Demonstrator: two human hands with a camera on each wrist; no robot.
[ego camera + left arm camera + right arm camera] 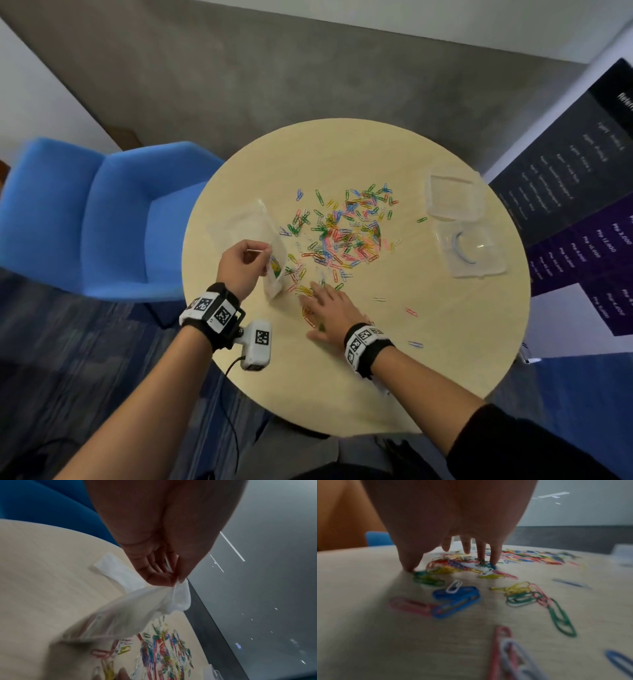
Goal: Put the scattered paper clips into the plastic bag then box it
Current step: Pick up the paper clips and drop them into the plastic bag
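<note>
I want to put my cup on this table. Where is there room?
Bare wood lies along the far edge of the table, beyond the clips, and along the near edge below the right hand, with only a few stray clips. The middle is crowded. The bag, held by the left hand, takes the left; the box and lid the right.

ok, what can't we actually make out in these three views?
- Clip count inside the plastic bag: head view, too small, and the left hand covers part.
- Bag mouth, open or sealed: left wrist view, bunched film hides it.
- Clips under the right hand: head view, the hand covers them; right wrist view is blurred.
- Box contents: clear walls, too small.
</note>
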